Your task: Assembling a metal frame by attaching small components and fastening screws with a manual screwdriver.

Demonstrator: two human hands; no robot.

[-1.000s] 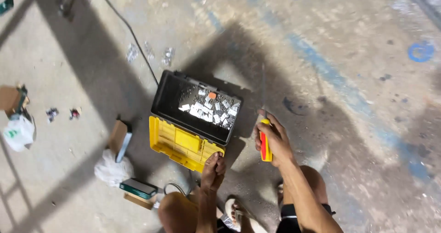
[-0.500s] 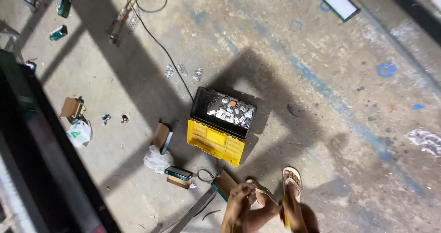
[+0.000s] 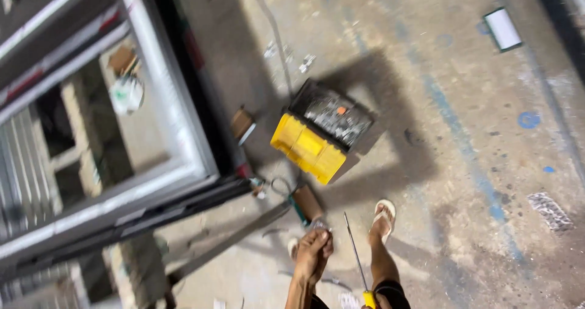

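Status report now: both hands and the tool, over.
Left hand closed on small shiny bits. Right hand mostly out of frame, screwdriver pointing up. Open yellow toolbox ahead on floor.

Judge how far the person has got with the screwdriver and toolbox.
Done: screwdriver is out, in the right hand, which is cut off by the frame's bottom edge. In hand: left hand pinches something small. Left: toolbox sits open on the floor, lid back.

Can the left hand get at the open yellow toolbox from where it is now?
Probably not without stooping: the left hand is raised, closed on something small, well above the floor, while the toolbox sits on the concrete ahead. Nothing lies between them; the lid is open.
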